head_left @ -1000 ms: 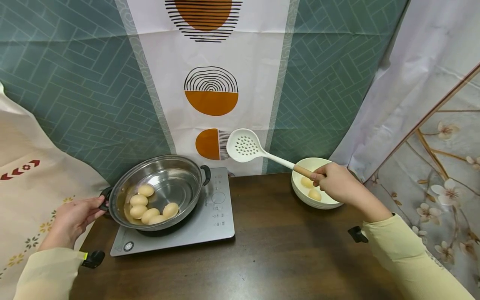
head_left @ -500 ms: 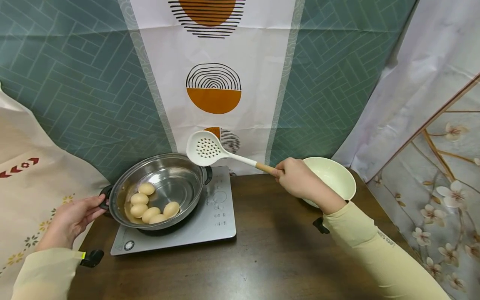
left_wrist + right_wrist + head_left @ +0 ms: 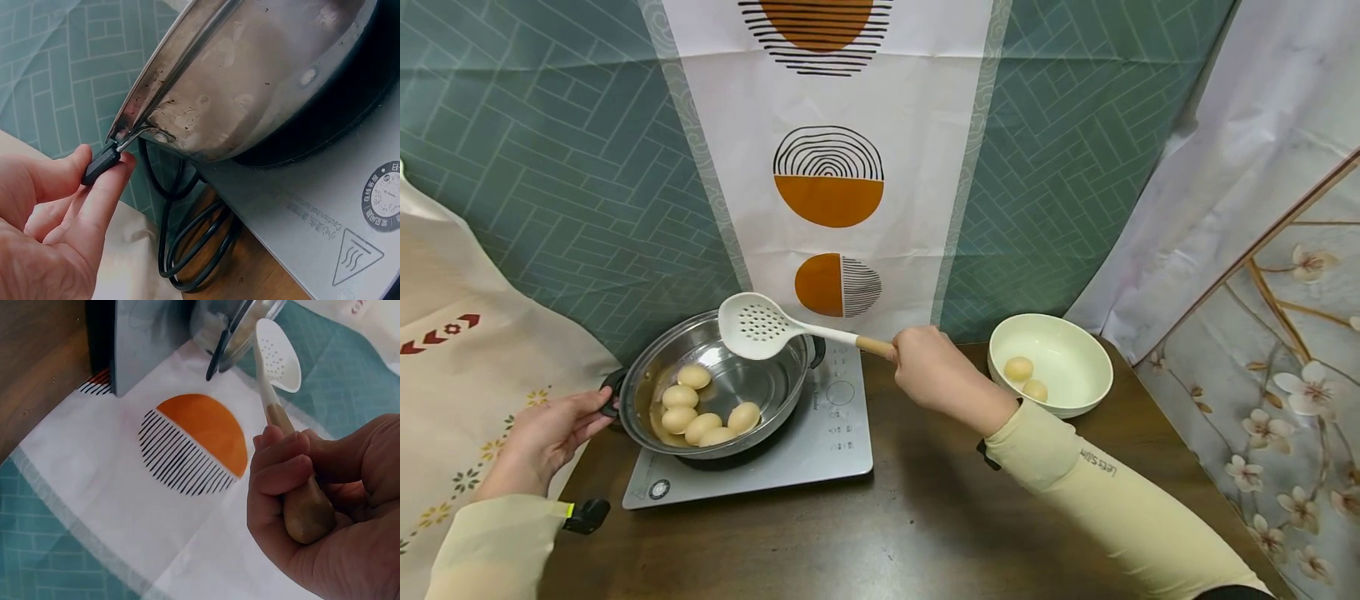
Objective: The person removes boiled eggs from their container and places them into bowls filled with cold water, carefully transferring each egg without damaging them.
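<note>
My left hand (image 3: 553, 433) pinches the black side handle (image 3: 103, 164) of a steel pot (image 3: 756, 382) between thumb and fingers. Several pale eggs (image 3: 680, 397) lie gathered at the pot's near left side. My right hand (image 3: 931, 367) grips the wooden handle (image 3: 306, 512) of a white slotted spoon (image 3: 778, 327), fingers curled round it. The spoon's perforated head overlaps the pot's far right rim in the head view, with nothing on it. At the right stands a cream bowl (image 3: 1071, 354) with two eggs (image 3: 1019, 368) at its left side.
A grey induction cooker (image 3: 838, 450) sits under the pot on the dark wooden table (image 3: 902, 517). Its black cable (image 3: 169, 250) coils beside it at the left. Patterned cloths (image 3: 1037, 167) hang behind and at both sides.
My right hand has carried the slotted spoon leftward from in front of the bowl to the pot, uncovering the bowl and its eggs. My left hand keeps its place on the pot handle.
</note>
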Demonstrator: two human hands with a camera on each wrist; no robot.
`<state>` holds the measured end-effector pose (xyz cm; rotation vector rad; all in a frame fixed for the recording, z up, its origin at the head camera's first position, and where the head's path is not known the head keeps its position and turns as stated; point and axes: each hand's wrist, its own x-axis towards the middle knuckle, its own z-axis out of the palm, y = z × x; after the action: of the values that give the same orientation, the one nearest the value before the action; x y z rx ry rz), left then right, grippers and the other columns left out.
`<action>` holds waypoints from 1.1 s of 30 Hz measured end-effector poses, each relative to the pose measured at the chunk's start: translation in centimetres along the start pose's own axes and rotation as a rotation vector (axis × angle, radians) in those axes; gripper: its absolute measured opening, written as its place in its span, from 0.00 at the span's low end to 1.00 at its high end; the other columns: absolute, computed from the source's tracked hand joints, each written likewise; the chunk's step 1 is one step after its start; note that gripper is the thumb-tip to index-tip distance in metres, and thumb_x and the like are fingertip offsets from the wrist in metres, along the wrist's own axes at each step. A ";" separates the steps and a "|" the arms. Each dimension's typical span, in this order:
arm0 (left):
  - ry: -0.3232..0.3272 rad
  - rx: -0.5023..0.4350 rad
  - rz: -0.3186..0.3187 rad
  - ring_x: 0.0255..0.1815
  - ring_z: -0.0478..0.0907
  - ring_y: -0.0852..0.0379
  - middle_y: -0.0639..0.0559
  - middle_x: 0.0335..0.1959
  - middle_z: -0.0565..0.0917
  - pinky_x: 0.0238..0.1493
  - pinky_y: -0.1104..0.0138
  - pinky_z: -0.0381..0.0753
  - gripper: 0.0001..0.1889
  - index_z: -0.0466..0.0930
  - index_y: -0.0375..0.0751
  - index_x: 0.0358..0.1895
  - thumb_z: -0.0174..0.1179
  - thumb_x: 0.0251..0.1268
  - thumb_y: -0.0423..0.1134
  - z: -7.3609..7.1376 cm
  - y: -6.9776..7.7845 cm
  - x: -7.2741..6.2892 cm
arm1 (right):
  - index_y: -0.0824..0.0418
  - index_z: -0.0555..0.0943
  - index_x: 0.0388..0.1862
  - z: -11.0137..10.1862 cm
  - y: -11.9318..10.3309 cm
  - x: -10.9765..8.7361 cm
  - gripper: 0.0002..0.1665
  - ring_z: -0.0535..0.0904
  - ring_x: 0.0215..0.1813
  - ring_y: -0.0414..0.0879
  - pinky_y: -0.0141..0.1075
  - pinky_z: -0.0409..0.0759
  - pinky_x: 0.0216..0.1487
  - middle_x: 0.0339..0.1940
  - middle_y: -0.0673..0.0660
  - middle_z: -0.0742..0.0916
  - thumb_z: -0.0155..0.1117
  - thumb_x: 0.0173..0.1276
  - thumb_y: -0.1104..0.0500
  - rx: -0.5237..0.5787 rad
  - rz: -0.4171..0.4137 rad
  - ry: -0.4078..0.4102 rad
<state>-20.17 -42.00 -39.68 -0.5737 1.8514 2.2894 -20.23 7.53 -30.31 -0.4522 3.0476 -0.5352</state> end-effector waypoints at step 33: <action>0.028 0.021 0.010 0.26 0.86 0.59 0.53 0.23 0.87 0.31 0.70 0.86 0.06 0.88 0.46 0.24 0.65 0.57 0.35 0.1 0.0 0.1 | 0.62 0.82 0.34 3.0 -3.2 0.3 0.05 0.75 0.27 0.43 0.31 0.77 0.24 0.26 0.54 0.82 0.64 0.58 0.62 -0.265 -0.185 -0.048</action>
<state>-20.28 -41.89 -39.71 -0.5972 1.8925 2.2770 -19.41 3.59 -32.03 -0.7477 3.0581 -0.1178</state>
